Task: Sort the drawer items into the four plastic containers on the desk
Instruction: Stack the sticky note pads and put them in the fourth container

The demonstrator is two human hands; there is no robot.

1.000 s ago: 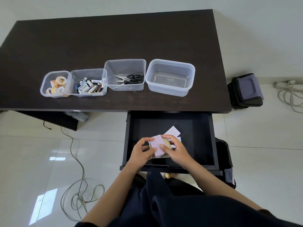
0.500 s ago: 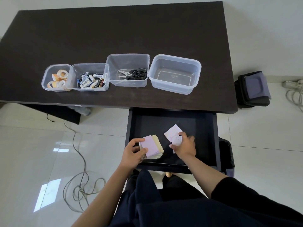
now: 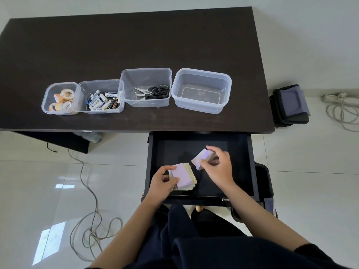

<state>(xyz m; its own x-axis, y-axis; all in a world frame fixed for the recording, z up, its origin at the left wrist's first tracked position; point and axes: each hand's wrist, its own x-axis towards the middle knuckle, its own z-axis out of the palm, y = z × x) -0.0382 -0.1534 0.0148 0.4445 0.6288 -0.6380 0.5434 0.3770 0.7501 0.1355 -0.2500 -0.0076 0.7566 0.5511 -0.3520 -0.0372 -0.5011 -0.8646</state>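
The open black drawer [image 3: 246,166] sits below the dark desk [image 3: 136,45]. My left hand [image 3: 162,181] grips a stack of purple and cream sticky notes [image 3: 184,176] over the drawer's front left. My right hand [image 3: 218,166] pinches a second small purple pad [image 3: 201,159], tilted, just right of the stack. On the desk stand four clear containers in a row: one with tape rolls [image 3: 60,99], one with batteries [image 3: 101,100], one with scissors [image 3: 147,88], and an empty one [image 3: 202,90] at the right.
A black bag with a grey flap [image 3: 291,103] stands on the floor right of the desk. A coiled white cable [image 3: 343,109] lies at far right. Another cable [image 3: 91,228] loops on the tiles at left. My dark-clothed lap [image 3: 194,239] fills the bottom.
My right hand has picked the loose purple pad up off the drawer bottom and tilted it. My left hand has kept its hold on the stack.
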